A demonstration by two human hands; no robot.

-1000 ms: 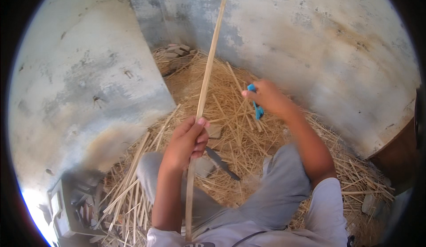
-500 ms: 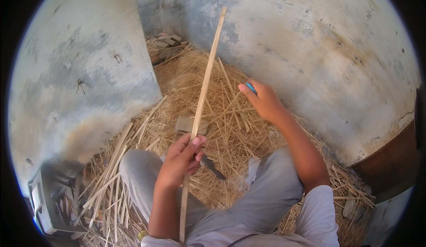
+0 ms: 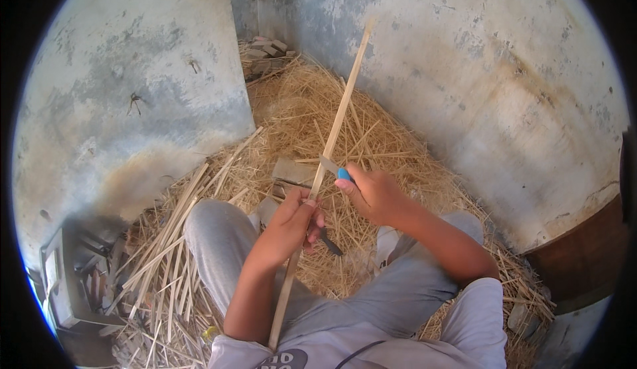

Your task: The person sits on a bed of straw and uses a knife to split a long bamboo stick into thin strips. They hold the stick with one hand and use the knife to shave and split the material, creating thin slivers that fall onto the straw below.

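Note:
A long, pale wooden strip, which looks like split bamboo, slants from my lap up toward the wall. My left hand grips it below its middle, fingers wrapped round it. In my right hand is a knife with a blue handle. Its short blade lies against the strip, a little above my left hand. Below my left hand a dark, narrow object shows in part; I cannot tell what it is.
Shavings cover the floor between my legs and the walls. A block lies in them ahead of me. Loose strips are heaped at my left, beside a grey plastic stool-like frame. Broken bricks sit in the far corner.
My right hand has come down and leftward, bringing the knife blade onto the strip. The strip's upper end has tipped to the right, still in my left hand.

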